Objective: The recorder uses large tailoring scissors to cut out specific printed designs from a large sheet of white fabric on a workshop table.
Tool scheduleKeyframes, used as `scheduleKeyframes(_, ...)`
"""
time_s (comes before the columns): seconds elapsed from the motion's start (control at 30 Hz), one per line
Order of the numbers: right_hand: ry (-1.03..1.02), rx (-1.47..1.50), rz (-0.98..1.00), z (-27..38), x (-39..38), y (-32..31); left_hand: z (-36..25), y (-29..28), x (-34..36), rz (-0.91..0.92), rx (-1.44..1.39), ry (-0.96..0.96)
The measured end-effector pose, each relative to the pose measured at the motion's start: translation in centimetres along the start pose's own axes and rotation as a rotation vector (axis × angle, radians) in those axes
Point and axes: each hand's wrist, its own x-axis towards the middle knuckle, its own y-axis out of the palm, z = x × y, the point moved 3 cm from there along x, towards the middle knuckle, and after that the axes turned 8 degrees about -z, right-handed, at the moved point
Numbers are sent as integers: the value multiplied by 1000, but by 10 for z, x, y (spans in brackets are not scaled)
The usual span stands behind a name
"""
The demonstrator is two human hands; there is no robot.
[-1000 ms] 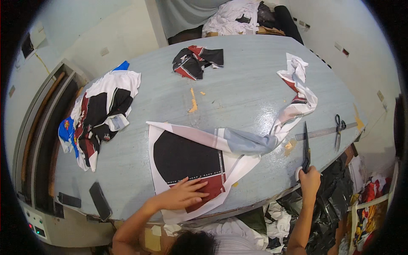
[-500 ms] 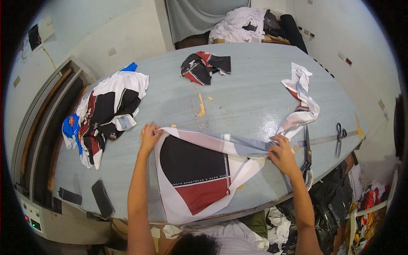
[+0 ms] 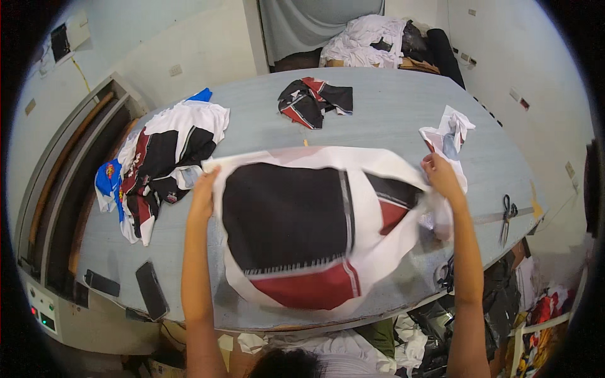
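Two hands spread a printed fabric panel (image 3: 287,220) above a pale blue-grey table (image 3: 384,120). The left hand (image 3: 202,194) pinches the far left corner, thumb and fingers closed on its white border; the right hand (image 3: 443,179) has its fingers drawn together on the border at the opposite side, though blur softens the exact hold. Between them billows the panel, black over dark red within white, its lower part blurred near the table's front edge. Past the right hand lies a bunched white-and-red end (image 3: 450,138); the forearm hides part of any join.

Slack in that bunch could twist the panel or leave creases if the two hands pull unevenly. Black-handled shears (image 3: 445,274), partly behind the right forearm at the table's edge, could snag the cloth or be swept off should a loose fold drag across them. Farther right, a second pair of scissors (image 3: 506,220) rests by a metal ruler (image 3: 485,219). A garment heap (image 3: 165,151) lies at left, two dark phone-like slabs nearer the front, and black-and-red scraps (image 3: 304,107) beyond the panel.
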Motion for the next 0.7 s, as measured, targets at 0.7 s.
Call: scheduleKeyframes(0.7, 172, 623, 836, -62, -38, 0, 34, -49, -155, 685, 1252, 38)
